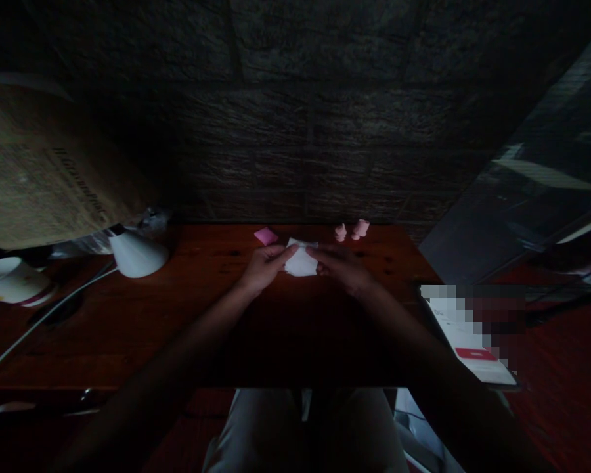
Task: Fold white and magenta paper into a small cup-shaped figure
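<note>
Between my two hands, above the wooden table (201,309), is a white tissue (301,263), thin and creased. My left hand (267,266) pinches its left side with the thumb on top. On the opposite side, my right hand (342,266) grips the upper right part, its thumb also on top. Just beyond my left hand lies a small pink packet (266,236). Two small pink figurines, one shorter (341,232) and one taller (360,229), stand past my right hand. The dim light hides the finer detail of my fingers.
A white cone-shaped lamp base (138,253) with a pale cable (54,315) stands on the left, beside a paper cup (14,279) and a large brown paper bag (54,164). A dark brick wall (295,131) rises behind the table. At right lies a white box (473,348), partly pixelated.
</note>
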`<state>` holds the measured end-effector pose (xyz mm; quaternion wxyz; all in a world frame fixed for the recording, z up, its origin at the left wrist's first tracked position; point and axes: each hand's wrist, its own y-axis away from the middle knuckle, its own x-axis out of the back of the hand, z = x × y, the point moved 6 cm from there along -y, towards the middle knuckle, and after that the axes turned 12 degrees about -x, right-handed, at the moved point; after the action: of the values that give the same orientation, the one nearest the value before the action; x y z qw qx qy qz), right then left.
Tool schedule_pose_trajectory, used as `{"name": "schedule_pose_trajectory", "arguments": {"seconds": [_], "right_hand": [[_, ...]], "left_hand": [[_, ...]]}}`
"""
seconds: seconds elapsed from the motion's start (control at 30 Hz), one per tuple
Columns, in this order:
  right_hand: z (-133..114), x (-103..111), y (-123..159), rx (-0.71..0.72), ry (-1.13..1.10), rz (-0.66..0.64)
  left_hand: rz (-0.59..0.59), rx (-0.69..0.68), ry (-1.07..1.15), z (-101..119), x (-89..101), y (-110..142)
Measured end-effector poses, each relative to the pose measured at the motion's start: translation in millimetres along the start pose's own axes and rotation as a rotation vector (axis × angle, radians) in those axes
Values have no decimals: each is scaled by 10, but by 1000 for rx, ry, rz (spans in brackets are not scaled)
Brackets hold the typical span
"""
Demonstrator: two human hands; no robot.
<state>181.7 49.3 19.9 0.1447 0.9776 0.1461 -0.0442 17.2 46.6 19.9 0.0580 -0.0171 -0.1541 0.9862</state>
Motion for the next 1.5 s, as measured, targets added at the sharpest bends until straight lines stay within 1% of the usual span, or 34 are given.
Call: {"name": "schedule_pose_trajectory", "arguments": {"seconds": [0.07, 0.13, 0.2, 0.3, 0.43, 0.57, 0.73, 0.83, 0.9, 0.97, 1.07, 1.23, 1.33, 1.5], "right_hand": [[45, -35, -12, -45, -57, -10], [66, -61, -16, -59, -94, -11], [52, -73, -4, -32, -91, -7], [1, -69, 35, 15, -31, 23], [-38, -92, 77, 22, 34, 23], [-31, -106, 78, 18, 48, 30], [-31, -56, 55, 41, 40, 68], [-38, -26, 52, 42, 43, 99], [-47, -33, 59, 52, 22, 94], [-54, -63, 67, 62, -12, 59], [-42, -96, 66, 49, -35, 23], [-21, -14, 26, 25, -92, 88], [-19, 21, 2, 32, -135, 76], [13, 44, -25, 9, -88, 72]], "left_hand": [[-16, -45, -46, 22, -4, 3], [-34, -78, -82, 49, -16, 10], [-42, -100, -98, 76, -32, 19], [-22, -114, -98, 104, -45, 27], [-8, -115, -54, 106, -49, 23], [-15, -97, -37, 104, -33, 23], [-110, -91, -9, 130, -107, 37], [-143, -98, 34, 136, -137, 37], [-147, -118, 39, 143, -131, 32], [-158, -125, 41, 145, -123, 28], [-176, -100, 54, 136, -123, 27], [-183, -43, 51, 113, -116, 32], [-190, -65, 0, 114, -96, 32], [-168, -130, -59, 122, -59, 23]]}}
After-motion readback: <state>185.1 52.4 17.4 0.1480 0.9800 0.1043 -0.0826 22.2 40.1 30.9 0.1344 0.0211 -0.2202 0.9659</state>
